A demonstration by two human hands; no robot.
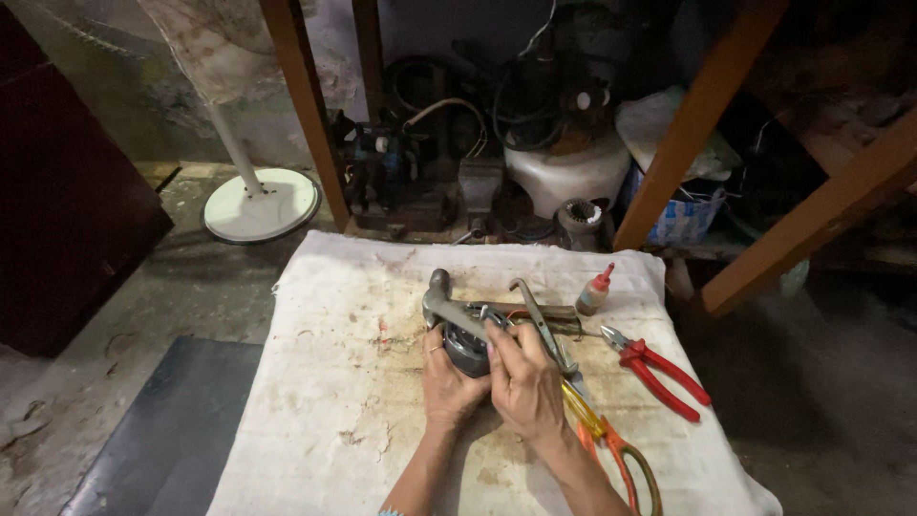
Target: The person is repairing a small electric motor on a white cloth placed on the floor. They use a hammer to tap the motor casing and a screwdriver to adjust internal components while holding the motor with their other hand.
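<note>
Hands first: both of mine are closed around a small round motor part, dark grey metal with what looks like copper winding inside, and I take that part as my landmark for everything else. My left hand cups it from the left and below, fingers wrapped under its body. My right hand grips it from the right, with the fingertips curled over its top edge. The part sits low over the stained white cloth that covers the work surface, roughly in the middle of that cloth; I cannot tell whether it rests on the cloth or hangs just above it.

Just beyond the part, touching or nearly touching its far rim, lies a hammer with its metal head to the left and its handle running right. Crossing that handle, just right of the part, is a slim grey metal tool lying slantwise. Farther right of the part are red-handled pliers, jaws pointing back toward it. Right of the part and nearer to me, partly under my right wrist, lie orange-and-yellow-handled scissors. Beyond the part and to the right stands a small glue bottle with a red nozzle. Far off to the left of the part, on the floor, is the round white base of a fan stand.
</note>
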